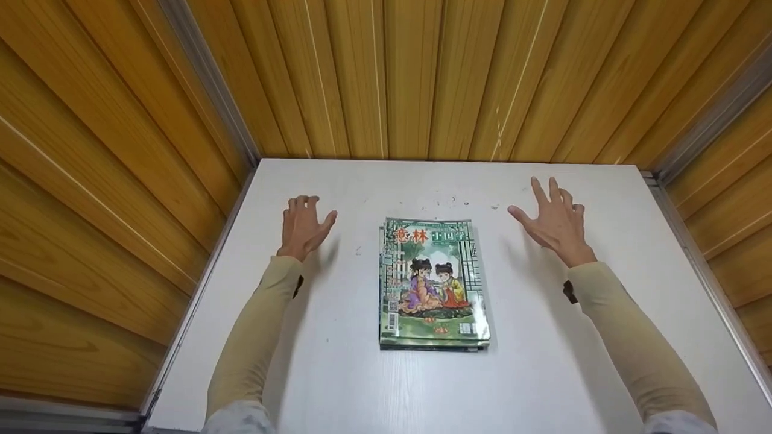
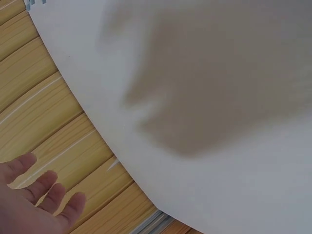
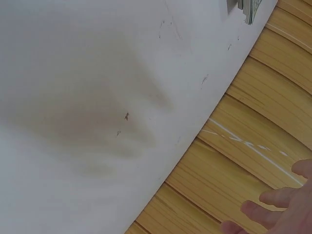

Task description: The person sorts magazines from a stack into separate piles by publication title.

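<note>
A stack of magazines point(image 1: 431, 283) lies on the white table between the two hands. Its top cover is green and shows two cartoon figures under red and white Chinese characters. To the left of the stack, the left hand point(image 1: 303, 226) hovers over the table with fingers loosely spread and holds nothing. On the other side the right hand point(image 1: 556, 223) is raised with its fingers apart, also without anything in it. Both hands are away from the stack. In the right wrist view, a corner of the stack point(image 3: 250, 10) shows at the top edge.
The white table point(image 1: 338, 374) carries small dark marks near its far side. Wood-patterned panels point(image 1: 410, 78) stand behind it and on both sides, with metal strips point(image 1: 211, 78) at the corners. Hand shadows fall on the tabletop.
</note>
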`<state>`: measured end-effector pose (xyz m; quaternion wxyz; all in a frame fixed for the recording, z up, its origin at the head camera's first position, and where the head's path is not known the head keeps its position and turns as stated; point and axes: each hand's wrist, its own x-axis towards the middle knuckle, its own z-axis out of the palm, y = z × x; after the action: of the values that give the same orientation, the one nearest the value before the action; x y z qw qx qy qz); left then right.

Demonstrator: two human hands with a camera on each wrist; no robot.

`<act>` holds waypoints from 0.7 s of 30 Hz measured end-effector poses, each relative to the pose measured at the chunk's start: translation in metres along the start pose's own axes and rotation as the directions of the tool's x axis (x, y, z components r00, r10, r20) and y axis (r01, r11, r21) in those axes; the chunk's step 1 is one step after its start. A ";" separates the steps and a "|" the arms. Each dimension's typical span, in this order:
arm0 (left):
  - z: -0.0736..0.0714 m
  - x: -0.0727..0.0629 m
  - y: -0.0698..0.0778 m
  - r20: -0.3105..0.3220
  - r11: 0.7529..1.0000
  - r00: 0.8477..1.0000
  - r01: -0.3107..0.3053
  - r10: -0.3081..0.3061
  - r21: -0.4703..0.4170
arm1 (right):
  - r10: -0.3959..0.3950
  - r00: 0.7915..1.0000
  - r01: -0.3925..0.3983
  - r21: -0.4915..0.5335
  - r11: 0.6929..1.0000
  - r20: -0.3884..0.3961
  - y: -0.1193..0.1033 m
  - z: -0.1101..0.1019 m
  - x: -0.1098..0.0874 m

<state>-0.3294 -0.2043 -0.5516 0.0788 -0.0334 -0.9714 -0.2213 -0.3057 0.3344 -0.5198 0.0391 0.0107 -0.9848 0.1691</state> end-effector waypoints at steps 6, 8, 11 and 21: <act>0.004 -0.012 0.004 -0.107 0.996 0.994 -0.012 0.002 -0.088 | 0.008 1.000 -0.006 0.080 0.997 -0.028 -0.008 0.011 -0.017; 0.004 -0.016 0.006 -0.148 0.993 0.989 -0.021 0.003 -0.120 | 0.010 0.999 -0.004 0.117 0.993 -0.043 -0.012 0.016 -0.024; 0.005 -0.024 0.009 -0.206 0.986 0.978 -0.044 0.010 -0.159 | 0.012 0.998 -0.002 0.170 0.985 -0.054 -0.019 0.024 -0.035; 0.023 -0.054 0.019 -0.219 0.979 0.975 -0.069 0.026 -0.192 | 0.022 0.999 -0.011 0.306 0.952 -0.030 -0.048 0.053 -0.074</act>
<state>-0.2769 -0.1786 -0.5725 0.1852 -0.0404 -0.9291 -0.3174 -0.2341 0.2721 -0.5592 0.0518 0.0056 -0.9460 0.3200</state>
